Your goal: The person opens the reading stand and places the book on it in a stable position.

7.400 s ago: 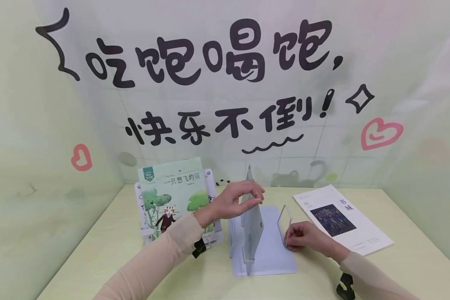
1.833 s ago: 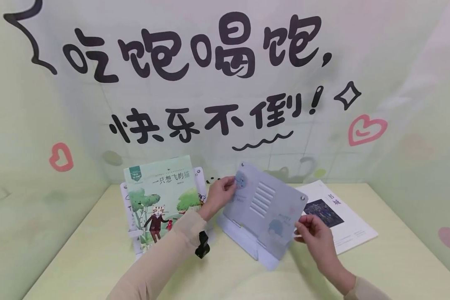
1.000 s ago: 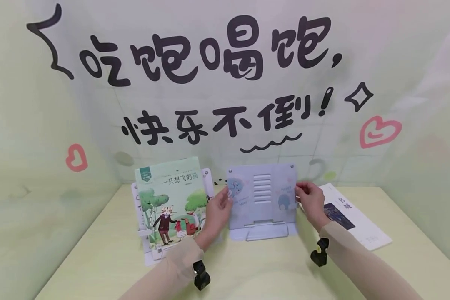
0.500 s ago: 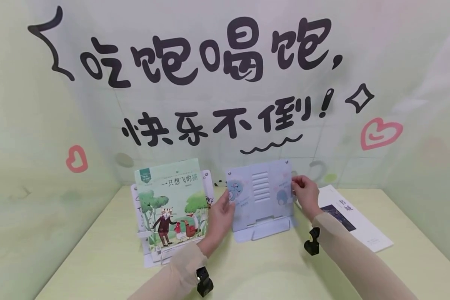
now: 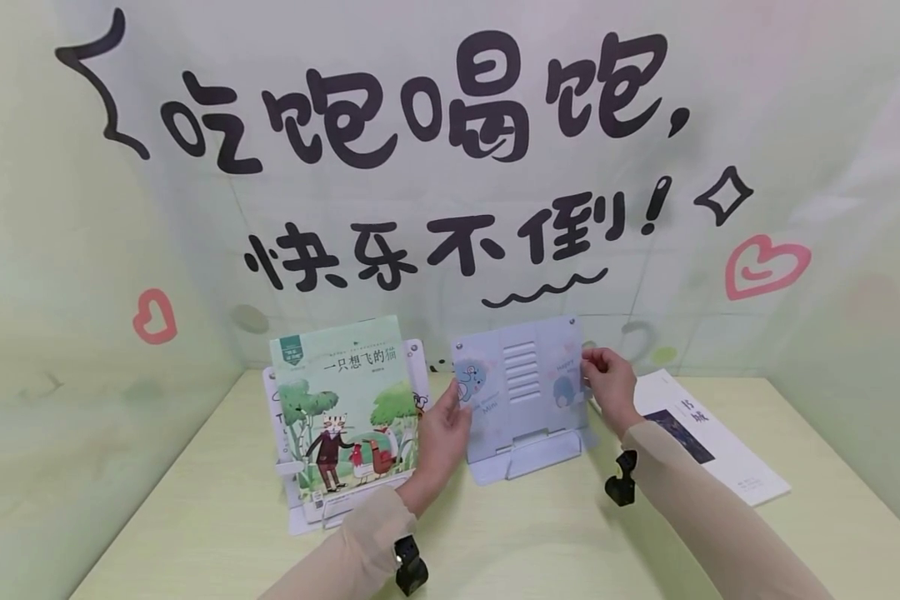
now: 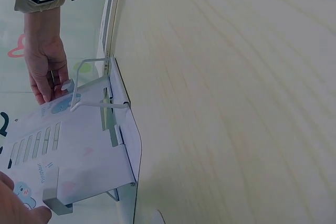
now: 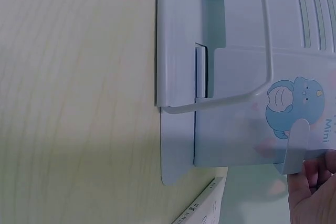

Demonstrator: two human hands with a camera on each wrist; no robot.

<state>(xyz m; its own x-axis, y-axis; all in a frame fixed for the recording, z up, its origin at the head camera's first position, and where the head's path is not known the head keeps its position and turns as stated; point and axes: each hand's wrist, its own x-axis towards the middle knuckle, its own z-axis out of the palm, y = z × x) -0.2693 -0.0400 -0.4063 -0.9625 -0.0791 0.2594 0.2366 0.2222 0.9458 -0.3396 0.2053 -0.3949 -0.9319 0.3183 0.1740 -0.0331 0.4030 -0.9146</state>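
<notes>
A pale lavender metal book stand (image 5: 525,392) with slots, cartoon prints and a wire page holder (image 5: 543,456) stands upright on the table, its panel leaning back. My left hand (image 5: 442,433) grips its left edge, thumb in front. At the opposite edge, the fingers of my right hand (image 5: 610,387) pinch the panel's side. Close up in the right wrist view, those fingers (image 7: 302,187) sit beside a small side clip (image 7: 296,148). The left wrist view has my left thumb (image 6: 37,214) near the other side clip (image 6: 54,192).
Left of my left hand, a green picture book (image 5: 341,417) rests on a second white book stand (image 5: 288,475). A white magazine (image 5: 742,467) lies flat on the right of the table (image 5: 525,550), partly behind my right forearm. A printed backdrop (image 5: 435,192) rises behind.
The book stand, earlier edge-on with my right hand at a wire frame, was lifted, turned to face me and set down. Since half a second ago, hands and stand have barely moved.
</notes>
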